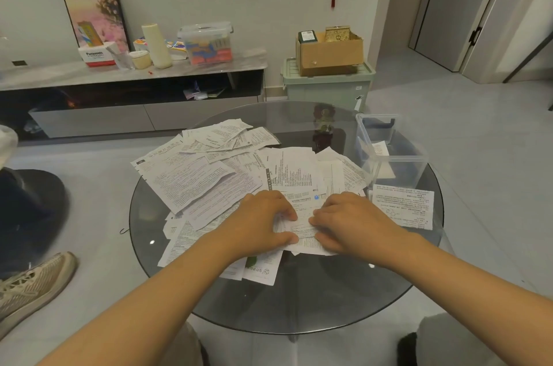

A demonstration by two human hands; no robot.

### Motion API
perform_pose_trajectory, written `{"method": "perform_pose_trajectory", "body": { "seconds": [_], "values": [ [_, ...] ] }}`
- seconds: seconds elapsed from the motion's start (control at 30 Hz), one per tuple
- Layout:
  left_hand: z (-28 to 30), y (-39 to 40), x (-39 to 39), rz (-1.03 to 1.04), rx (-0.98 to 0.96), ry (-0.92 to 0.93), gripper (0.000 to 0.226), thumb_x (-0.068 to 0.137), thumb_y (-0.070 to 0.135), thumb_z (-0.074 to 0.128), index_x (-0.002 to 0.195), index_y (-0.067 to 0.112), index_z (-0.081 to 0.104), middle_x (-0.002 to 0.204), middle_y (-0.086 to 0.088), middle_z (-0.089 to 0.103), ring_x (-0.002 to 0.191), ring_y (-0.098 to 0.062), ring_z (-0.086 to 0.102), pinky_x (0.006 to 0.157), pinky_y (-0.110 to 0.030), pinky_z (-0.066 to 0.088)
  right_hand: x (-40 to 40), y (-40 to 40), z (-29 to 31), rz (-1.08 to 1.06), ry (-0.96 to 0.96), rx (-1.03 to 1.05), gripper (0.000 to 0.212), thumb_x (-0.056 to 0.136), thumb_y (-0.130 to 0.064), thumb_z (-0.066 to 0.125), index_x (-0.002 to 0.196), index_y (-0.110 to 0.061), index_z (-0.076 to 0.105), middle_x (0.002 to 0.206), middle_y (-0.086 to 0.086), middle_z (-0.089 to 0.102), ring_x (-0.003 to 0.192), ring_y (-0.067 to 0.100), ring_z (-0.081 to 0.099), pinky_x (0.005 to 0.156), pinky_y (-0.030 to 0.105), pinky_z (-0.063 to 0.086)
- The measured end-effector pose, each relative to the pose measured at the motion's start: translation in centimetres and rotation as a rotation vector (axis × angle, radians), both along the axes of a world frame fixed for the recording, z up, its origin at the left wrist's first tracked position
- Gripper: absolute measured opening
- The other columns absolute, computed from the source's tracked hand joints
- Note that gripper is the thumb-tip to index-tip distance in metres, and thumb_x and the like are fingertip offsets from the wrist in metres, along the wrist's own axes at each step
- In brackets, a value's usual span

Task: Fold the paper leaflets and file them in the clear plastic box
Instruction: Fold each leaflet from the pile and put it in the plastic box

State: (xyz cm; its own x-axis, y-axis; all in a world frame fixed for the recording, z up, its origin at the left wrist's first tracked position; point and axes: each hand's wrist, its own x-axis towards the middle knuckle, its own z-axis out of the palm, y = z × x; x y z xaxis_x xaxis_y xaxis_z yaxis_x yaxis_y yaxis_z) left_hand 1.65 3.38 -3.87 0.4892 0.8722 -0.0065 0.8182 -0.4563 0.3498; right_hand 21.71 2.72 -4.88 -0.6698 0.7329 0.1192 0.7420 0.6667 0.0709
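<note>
The print on every sheet is too small for me to read, and my own knuckles hide the part of the leaflet (pixel 302 226) that lies under them. The clear plastic box (pixel 389 153) stands beyond my right grip (pixel 353 220), toward the far right rim of the counter (pixel 299 300); its walls blur what sits inside, though one small folded paper (pixel 380 148) shows leaning within it. The rest of its contents I cannot make out.

The pile of loose leaflets (pixel 209 174) spreads away from my left grip (pixel 263 220) and beyond both, some corners jutting past the counter's left rim. One flat sheet (pixel 402 205) lies just to the right of my right grip, in front of the box. The near part of the round glass counter, on my side of both grips, is bare glass, and so is a strip at the far rim behind the pile.

Both grips are curled onto the same leaflet, thumbs and fingertips pinching it from either side, the two nearly meeting over its middle. The leaflet rests on top of the pile's near edge. A shoe (pixel 33 285) sits on the floor far off to the left.
</note>
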Motion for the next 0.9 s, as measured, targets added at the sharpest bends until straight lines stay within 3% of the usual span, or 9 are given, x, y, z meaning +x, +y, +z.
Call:
{"method": "perform_pose_trajectory", "body": {
  "seconds": [0.2,0.33,0.43,0.53,0.63,0.7,0.77,0.9],
  "values": [
    [0.3,0.1,0.0,-0.043,0.039,0.053,0.034,0.085,0.044,0.062,0.115,0.029,0.063,0.121,0.014,0.055,0.114,-0.003,0.045,0.098,-0.025,0.024,0.1,-0.1,-0.1,-0.053,0.078,0.0,0.037,0.096,-0.036,0.033,0.11,-0.02,0.064,0.102,0.001,0.067,0.097,0.019,0.056,0.085,0.031,0.041],
    [0.6,-0.1,0.3,-0.004,0.045,-0.009,0.023,0.092,0.033,0.053,0.106,0.025,0.069,0.11,0.01,0.065,0.101,-0.009,0.056,0.099,-0.03,0.033,0.0,0.0,0.4,-0.125,0.174,-0.046,0.034,0.097,-0.037,0.034,0.106,-0.019,0.062,0.096,0.002,0.065,0.088,0.019,0.055,0.073,0.03,0.039],
    [0.7,-0.2,0.4,0.096,-0.02,-0.119,0.018,0.093,0.03,0.05,0.093,0.024,0.068,0.093,0.005,0.067,0.086,-0.015,0.061,0.082,-0.037,0.049,0.1,0.1,0.8,-0.23,0.351,-0.17,0.025,0.093,-0.044,0.044,0.102,-0.026,0.059,0.093,-0.005,0.062,0.086,0.012,0.053,0.072,0.028,0.043],
    [0.6,-0.2,0.6,0.155,-0.064,-0.178,0.016,0.095,0.03,0.048,0.081,0.03,0.056,0.08,0.003,0.063,0.075,-0.016,0.058,0.07,-0.034,0.049,-0.1,0.1,0.9,-0.309,0.449,-0.295,0.02,0.09,-0.038,0.055,0.108,-0.028,0.053,0.092,-0.008,0.059,0.085,0.008,0.051,0.072,0.025,0.042],
    [0.2,0.1,1.1,0.228,-0.057,-0.199,0.007,0.094,0.033,0.053,0.089,0.028,0.053,0.079,0.007,0.059,0.071,-0.01,0.054,0.065,-0.026,0.044,-0.6,0.5,0.6,-0.395,0.562,-0.386,0.023,0.089,-0.031,0.06,0.11,-0.025,0.051,0.081,-0.009,0.058,0.072,0.004,0.051,0.065,0.022,0.041],
    [-0.1,0.3,1.5,0.282,-0.042,-0.208,0.013,0.09,0.034,0.059,0.096,0.028,0.05,0.077,0.013,0.054,0.068,-0.004,0.051,0.058,-0.019,0.039,-0.9,0.7,0.4,-0.446,0.61,-0.411,0.027,0.089,-0.03,0.061,0.112,-0.024,0.049,0.078,-0.009,0.059,0.071,0.004,0.052,0.066,0.023,0.043],
    [-0.4,0.4,1.9,0.326,-0.045,-0.22,0.023,0.086,0.034,0.065,0.098,0.028,0.046,0.079,0.014,0.051,0.07,-0.004,0.049,0.057,-0.017,0.034,-1.3,0.9,0.2,-0.485,0.606,-0.409,0.032,0.089,-0.032,0.061,0.115,-0.024,0.046,0.08,-0.006,0.06,0.075,0.008,0.055,0.071,0.028,0.046],
    [-0.9,0.6,2.4,0.382,-0.045,-0.22,0.036,0.08,0.032,0.072,0.103,0.029,0.044,0.106,0.005,0.05,0.087,-0.01,0.05,0.073,-0.022,0.038,-2.1,1.1,-0.2,-0.534,0.504,-0.33,0.042,0.087,-0.038,0.06,0.122,-0.027,0.04,0.089,-0.003,0.06,0.087,0.016,0.056,0.079,0.035,0.049]
  ]
}}
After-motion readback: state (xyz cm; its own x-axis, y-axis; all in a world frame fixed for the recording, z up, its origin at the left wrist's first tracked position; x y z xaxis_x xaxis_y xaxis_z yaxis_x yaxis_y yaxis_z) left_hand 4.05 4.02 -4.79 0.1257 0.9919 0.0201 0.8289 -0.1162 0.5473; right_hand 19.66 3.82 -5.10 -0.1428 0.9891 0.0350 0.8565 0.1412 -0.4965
